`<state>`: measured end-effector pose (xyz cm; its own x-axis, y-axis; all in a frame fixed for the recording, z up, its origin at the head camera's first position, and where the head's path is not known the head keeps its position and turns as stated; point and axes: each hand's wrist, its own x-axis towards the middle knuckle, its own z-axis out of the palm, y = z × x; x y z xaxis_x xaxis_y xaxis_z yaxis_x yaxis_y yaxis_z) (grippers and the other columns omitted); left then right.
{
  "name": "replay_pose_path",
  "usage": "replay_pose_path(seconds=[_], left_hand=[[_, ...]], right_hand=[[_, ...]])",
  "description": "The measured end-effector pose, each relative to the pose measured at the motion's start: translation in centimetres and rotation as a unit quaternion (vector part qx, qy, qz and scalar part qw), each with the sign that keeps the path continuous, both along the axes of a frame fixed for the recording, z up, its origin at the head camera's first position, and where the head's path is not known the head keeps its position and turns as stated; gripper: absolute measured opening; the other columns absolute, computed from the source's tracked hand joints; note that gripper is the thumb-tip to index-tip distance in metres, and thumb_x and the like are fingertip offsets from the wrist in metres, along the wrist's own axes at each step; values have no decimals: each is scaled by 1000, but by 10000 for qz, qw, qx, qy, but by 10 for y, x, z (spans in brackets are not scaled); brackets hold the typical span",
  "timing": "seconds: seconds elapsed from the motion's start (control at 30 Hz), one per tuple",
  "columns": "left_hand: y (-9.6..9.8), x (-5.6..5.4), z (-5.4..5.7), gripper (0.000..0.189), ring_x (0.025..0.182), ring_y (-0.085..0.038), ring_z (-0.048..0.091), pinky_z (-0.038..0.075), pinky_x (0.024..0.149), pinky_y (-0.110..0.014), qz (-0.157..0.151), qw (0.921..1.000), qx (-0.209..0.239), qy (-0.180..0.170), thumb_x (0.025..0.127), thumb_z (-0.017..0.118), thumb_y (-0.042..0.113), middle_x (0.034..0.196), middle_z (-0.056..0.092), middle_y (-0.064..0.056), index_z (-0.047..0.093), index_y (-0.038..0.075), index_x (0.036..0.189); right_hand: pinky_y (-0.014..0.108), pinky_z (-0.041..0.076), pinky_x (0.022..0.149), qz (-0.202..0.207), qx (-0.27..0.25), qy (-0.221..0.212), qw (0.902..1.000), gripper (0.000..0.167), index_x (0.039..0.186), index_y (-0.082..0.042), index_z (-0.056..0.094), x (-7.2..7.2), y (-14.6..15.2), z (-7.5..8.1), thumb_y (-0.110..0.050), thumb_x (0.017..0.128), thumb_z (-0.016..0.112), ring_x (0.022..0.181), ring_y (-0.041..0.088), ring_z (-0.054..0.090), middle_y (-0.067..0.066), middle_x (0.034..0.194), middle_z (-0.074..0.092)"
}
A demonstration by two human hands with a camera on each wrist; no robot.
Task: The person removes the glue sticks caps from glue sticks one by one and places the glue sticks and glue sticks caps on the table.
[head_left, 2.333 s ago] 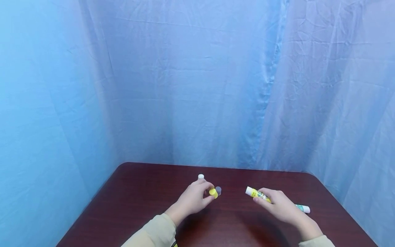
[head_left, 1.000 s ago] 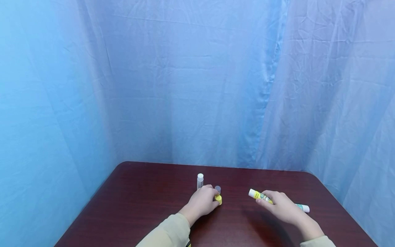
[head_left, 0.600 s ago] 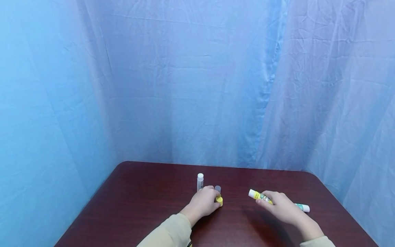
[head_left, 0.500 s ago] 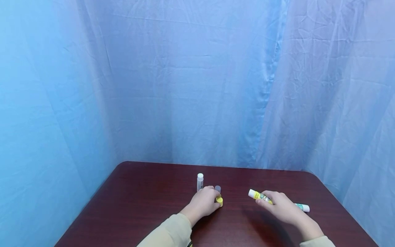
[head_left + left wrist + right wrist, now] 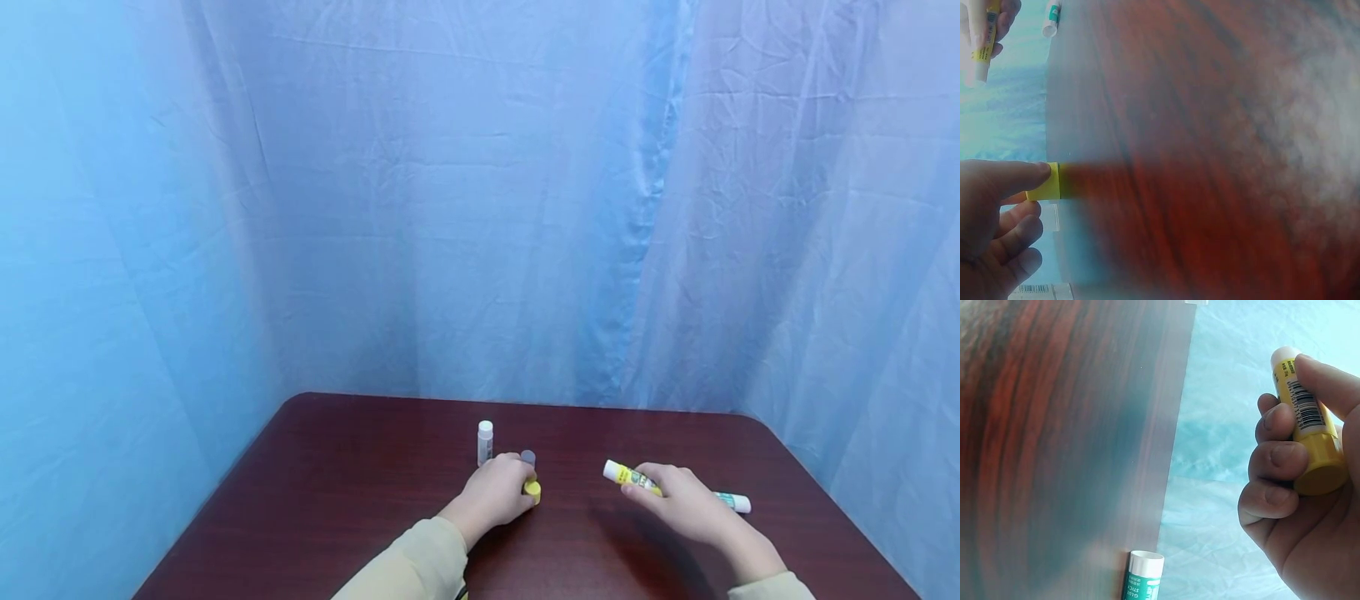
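Observation:
In the head view my left hand pinches a small yellow cap between thumb and index finger. The left wrist view has that cap with its flat end at the dark tabletop. A small translucent cap stands just behind it. Behind the left hand a clear glue stick with a white top is upright, its foot hidden by the hand. My right hand holds a yellow glue stick above the table, tilted, white end leading. The right wrist view reveals a barcode on this glue stick.
A green-and-white glue stick lies on the table beyond the right hand, partly hidden by it. The dark red wooden table has rounded far corners. Blue cloth hangs behind and on both sides.
My left hand has moved right and nearer, lowering the yellow cap beside the translucent one, and more of the clear glue stick shows. The right hand has barely shifted; its grip is the same.

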<state>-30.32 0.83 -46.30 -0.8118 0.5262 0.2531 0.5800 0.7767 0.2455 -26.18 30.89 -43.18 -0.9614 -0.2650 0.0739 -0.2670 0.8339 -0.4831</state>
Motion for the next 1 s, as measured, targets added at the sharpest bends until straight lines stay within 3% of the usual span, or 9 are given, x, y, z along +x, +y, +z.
replay_pose_path(seconds=[0.37,0.5,0.73,1.0], left_hand=[[-7,-2,3,16,70,-7,50,45,61,-24,-17,9995,260,-186,84,85,29,78,56,8,76,18,92],[-10,-3,7,21,72,-7,53,49,64,-25,-35,9997,240,-72,84,84,30,81,57,7,76,16,97],[-13,2,22,22,80,-5,58,52,72,-25,-60,9995,286,109,85,84,29,89,62,7,77,16,102],[-18,6,38,20,74,-5,54,50,69,-23,-123,9980,589,197,85,83,28,89,62,4,76,16,101]], right_hand=[[29,48,66,170,-29,225,9996,43,121,-7,68,1,-1,1,-44,98,66,74,6,57,-11,86,63],[30,47,68,154,-75,426,9989,43,120,-9,70,3,-2,2,-46,97,67,78,7,56,-9,91,63],[27,43,63,-8,-235,793,9966,39,117,-13,72,6,-3,2,-46,96,69,74,10,48,-3,89,50],[26,44,62,-24,-251,1211,9923,32,111,-18,73,6,-5,6,-45,93,72,73,7,48,-7,85,51]])
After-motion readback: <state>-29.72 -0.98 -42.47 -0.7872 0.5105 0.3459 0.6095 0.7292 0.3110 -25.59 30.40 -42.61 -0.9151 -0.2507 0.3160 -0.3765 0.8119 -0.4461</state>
